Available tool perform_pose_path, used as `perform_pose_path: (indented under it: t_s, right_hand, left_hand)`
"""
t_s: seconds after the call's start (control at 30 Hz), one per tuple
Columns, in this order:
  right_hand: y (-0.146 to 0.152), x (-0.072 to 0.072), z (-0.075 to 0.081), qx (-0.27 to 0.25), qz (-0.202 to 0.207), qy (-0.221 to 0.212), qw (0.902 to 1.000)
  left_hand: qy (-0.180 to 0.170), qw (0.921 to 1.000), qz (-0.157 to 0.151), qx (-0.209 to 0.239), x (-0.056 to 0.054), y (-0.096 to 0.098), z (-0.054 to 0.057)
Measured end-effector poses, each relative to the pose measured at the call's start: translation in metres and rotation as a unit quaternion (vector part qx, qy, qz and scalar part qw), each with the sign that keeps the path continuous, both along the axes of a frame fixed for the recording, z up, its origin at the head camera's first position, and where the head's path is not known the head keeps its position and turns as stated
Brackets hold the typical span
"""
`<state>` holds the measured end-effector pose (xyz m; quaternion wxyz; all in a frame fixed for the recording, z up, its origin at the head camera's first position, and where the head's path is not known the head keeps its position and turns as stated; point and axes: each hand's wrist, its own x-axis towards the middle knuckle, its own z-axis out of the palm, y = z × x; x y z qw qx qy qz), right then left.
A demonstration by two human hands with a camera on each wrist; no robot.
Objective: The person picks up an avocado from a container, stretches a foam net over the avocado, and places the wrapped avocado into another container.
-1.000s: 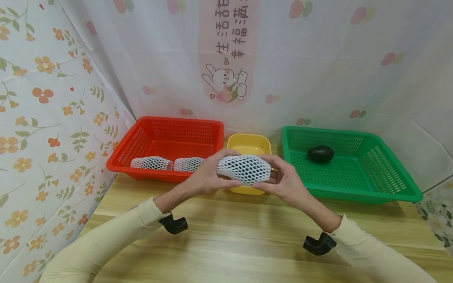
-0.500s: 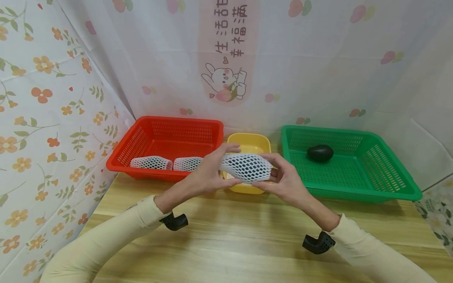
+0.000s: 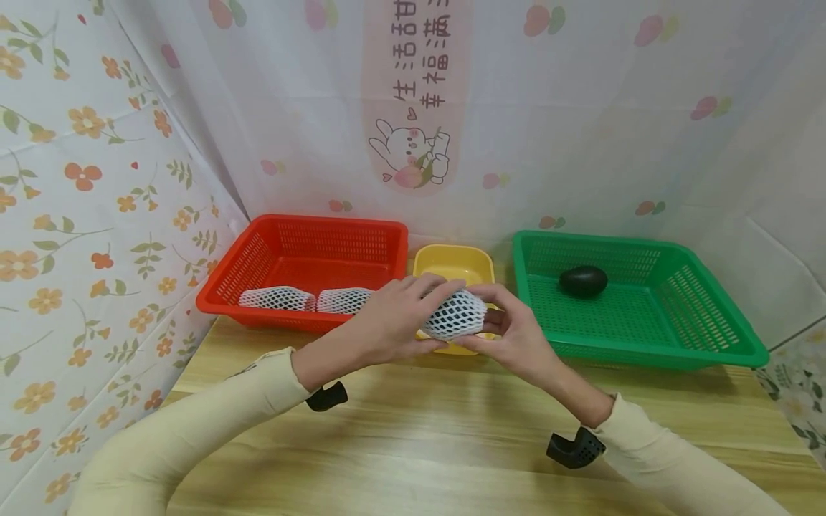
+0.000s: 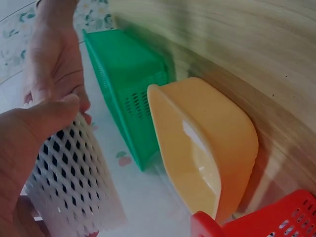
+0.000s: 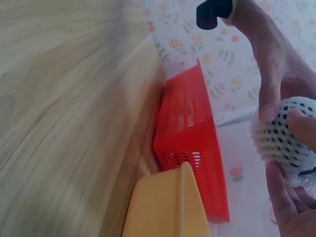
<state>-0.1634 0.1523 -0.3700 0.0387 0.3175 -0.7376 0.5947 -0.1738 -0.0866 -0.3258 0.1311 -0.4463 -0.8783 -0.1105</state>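
Note:
A white foam net sleeve (image 3: 454, 315) with something dark inside is held up in front of the yellow bin. My left hand (image 3: 393, 319) grips its left part, thumb and fingers wrapped round it. At the other end, my right hand (image 3: 516, 333) holds the sleeve between thumb and fingers. Dark patches show through the mesh in the left wrist view of the sleeve (image 4: 69, 168). From the right wrist, a bit of dark surface appears at the end of the sleeve (image 5: 291, 138). A bare dark oval fruit, like an avocado (image 3: 584, 281), lies in the green basket (image 3: 652, 351).
On the left stands a red basket (image 3: 303, 222) with two white foam net sleeves (image 3: 277, 298) along its near side. A yellow bin (image 3: 454, 252) sits between the baskets, partly hidden by my hands. A printed curtain (image 3: 581, 143) hangs behind.
My left hand has slid right along the sleeve and turned, now covering more of it. My right hand has shifted slightly left, still holding its end. The fruit and baskets stay put.

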Motion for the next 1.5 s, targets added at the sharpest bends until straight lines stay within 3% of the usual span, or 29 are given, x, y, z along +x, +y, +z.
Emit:
perform_pose_path:
  t_s: [0.23, 0.63, 0.83, 1.2, 1.33, 1.5]
  right_hand:
    - [-0.004, 0.003, -0.001, -0.010, 0.000, 0.000, 1.0000]
    - [-0.007, 0.005, 0.007, 0.000, -0.016, 0.010, 0.9998]
    - [-0.008, 0.006, 0.006, 0.013, -0.035, 0.011, 0.9992]
    - [-0.012, 0.005, 0.008, 0.003, -0.046, 0.005, 0.9989]
    - [-0.011, 0.005, 0.012, 0.031, -0.035, -0.027, 0.9985]
    - [-0.004, 0.005, 0.020, 0.085, -0.013, -0.076, 0.9934]
  left_hand:
    - [0.038, 0.9983, 0.014, -0.041, 0.002, 0.009, -0.005]
    - [0.043, 0.9987, -0.022, 0.014, -0.004, 0.007, -0.004]
    - [0.031, 0.9992, -0.024, 0.001, -0.007, 0.005, -0.004]
    - [0.063, 0.9971, -0.043, -0.001, -0.011, 0.006, -0.001]
    - [0.049, 0.9980, -0.035, -0.022, -0.012, 0.003, 0.001]
    - [0.006, 0.9981, 0.007, -0.061, -0.015, -0.004, 0.006]
